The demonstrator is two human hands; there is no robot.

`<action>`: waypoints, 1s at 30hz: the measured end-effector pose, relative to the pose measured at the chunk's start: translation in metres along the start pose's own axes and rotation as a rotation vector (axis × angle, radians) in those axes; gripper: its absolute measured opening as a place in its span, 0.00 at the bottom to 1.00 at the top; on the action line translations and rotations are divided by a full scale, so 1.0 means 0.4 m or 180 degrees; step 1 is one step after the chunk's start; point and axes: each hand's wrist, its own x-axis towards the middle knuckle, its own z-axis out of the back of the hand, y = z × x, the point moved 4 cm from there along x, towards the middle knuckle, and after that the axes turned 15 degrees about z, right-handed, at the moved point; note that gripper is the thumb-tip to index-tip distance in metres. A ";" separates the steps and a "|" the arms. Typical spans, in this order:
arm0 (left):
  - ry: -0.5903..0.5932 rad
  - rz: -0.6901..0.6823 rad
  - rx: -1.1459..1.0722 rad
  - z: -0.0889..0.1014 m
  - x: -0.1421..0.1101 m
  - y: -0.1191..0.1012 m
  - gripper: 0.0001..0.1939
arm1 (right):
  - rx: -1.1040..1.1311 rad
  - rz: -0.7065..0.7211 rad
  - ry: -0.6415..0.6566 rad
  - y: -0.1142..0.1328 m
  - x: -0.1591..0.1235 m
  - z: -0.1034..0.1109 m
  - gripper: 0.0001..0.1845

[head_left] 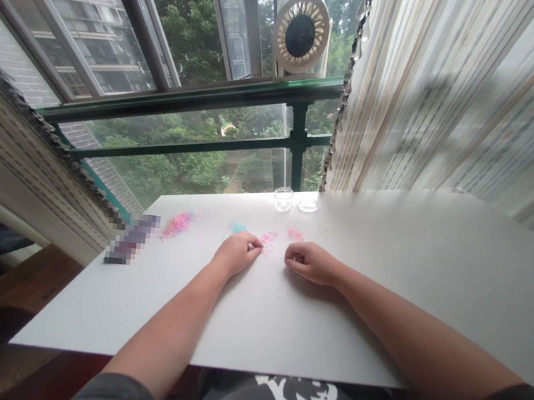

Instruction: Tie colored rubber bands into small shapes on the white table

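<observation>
Small piles of thin, loop-like bands, perhaps rubber bands, lie on the white table (240, 312). My left hand (237, 252) rests with thumb and forefinger pinched together at the edge of a pink-lilac pile (269, 238). Just behind its knuckles is a light blue pile (237, 227). My right hand (312, 263) lies on its side with fingers curled closed, in front of a coral-pink pile (294, 233). Whatever either hand may hold is too small to make out. A larger pile of mixed colours (179, 225) sits farther left.
A clear round container (283, 200) and a shallow clear dish or lid (307, 206) stand at the back edge. A few pale bands (323, 231) lie at right. A blurred-out dark object (133, 240) is on the left edge. Beyond are a fan (301, 35), green railing (297, 133) and curtains (403, 87).
</observation>
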 end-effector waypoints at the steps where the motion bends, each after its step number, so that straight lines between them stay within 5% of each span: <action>1: -0.0003 -0.0008 0.0020 -0.001 0.001 -0.001 0.09 | 0.0003 -0.0001 -0.0002 -0.001 0.000 0.000 0.04; 24: -0.0236 -0.0021 0.0086 0.011 0.009 -0.013 0.11 | 0.0000 -0.0040 0.0019 0.000 0.002 -0.001 0.05; 30: -0.0248 -0.0357 -0.0035 -0.012 0.067 -0.099 0.11 | 0.0043 0.0076 0.0167 0.008 0.001 -0.006 0.04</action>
